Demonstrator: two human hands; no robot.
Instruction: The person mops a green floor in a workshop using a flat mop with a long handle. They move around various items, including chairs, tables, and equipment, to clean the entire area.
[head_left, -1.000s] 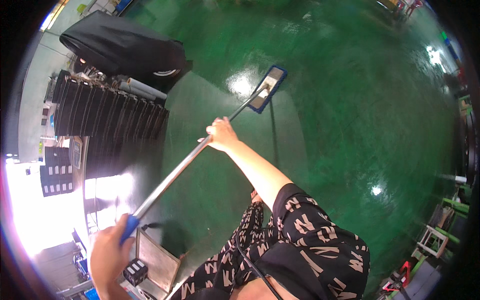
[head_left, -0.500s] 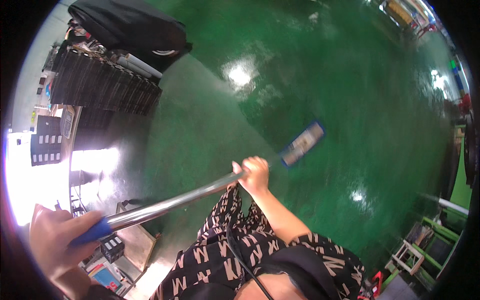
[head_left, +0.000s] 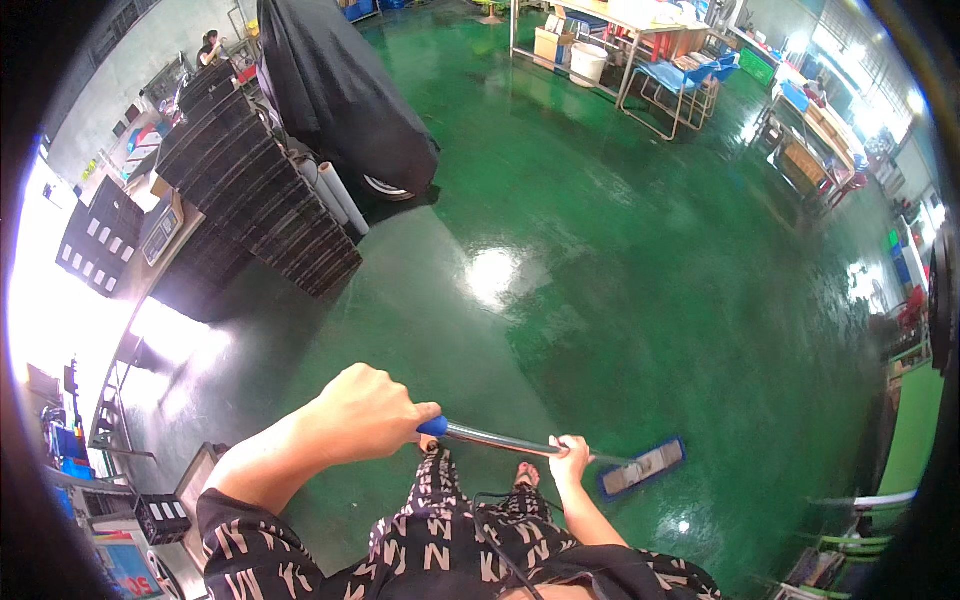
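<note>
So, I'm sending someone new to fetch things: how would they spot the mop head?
Start with the shiny green floor and follow the silver pole past the right hand, toward the lower right of the picture. At its end is the mop head: unlike the slim pole, it is broad, flat and rectangular, edged in blue.

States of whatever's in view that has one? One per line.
Left hand: closed on blue grip
Right hand: closed around metal pole
Mop head: flat on green floor
Green floor: glossy in patches
Black cover: draped over something bulky
White bucket: upright
Blue chair: upright
Black trays: stacked
</note>
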